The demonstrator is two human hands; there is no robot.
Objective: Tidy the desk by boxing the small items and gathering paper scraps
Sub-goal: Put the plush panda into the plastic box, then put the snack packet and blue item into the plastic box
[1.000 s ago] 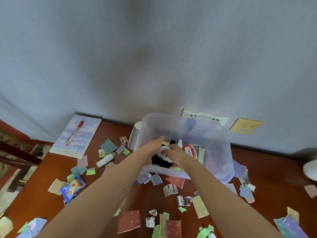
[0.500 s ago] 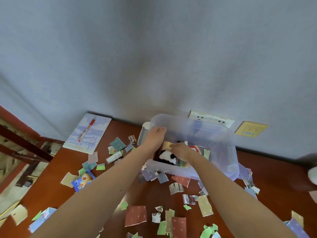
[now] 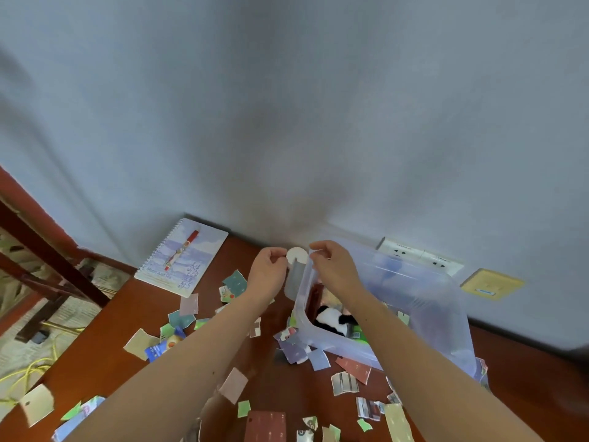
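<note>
Curling their fingers around a white tube (image 3: pixel 295 272) beside the box (image 3: pixel 430 301) corner, the left hand (image 3: pixel 267 272) and right hand (image 3: pixel 334 269) meet at the centre of the frame; whether they grip it, I cannot tell. A panda toy (image 3: pixel 331 320) is already boxed, but the paper scraps (image 3: pixel 353 368) on the desk (image 3: pixel 143 307) in the lower frame are not yet gathered.

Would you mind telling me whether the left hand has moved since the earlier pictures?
Yes. The left hand has left the clear box and gone leftward to the white-capped container outside its wall.

Your worktop (image 3: pixel 143 309) carries the clear box (image 3: pixel 417 301), a spiral notebook (image 3: pixel 183 260) back-left, and paper scraps (image 3: pixel 234 385) scattered everywhere.
</note>
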